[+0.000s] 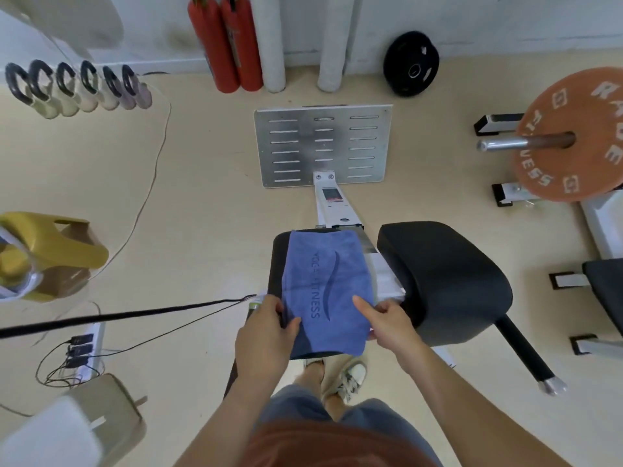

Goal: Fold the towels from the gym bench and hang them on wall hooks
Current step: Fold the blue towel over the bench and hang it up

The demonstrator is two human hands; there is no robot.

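Note:
A blue towel [325, 284] with dark lettering lies folded lengthwise on a black bench pad [276, 261] right below me. My left hand [266, 332] grips the towel's near left edge, thumb on top. My right hand [387, 318] holds the near right edge, its thumb lying across the cloth. A second, larger black pad [445, 274] of the bench stands just to the right. No wall hooks are in view.
The bench's white frame runs forward to a slotted metal footplate [323, 143]. Two red fire extinguishers [226, 42] lean at the wall. A kettlebell row [74, 85] sits far left, an orange weight plate [573, 136] on a bar far right. Cables and a power strip [84, 352] lie lower left.

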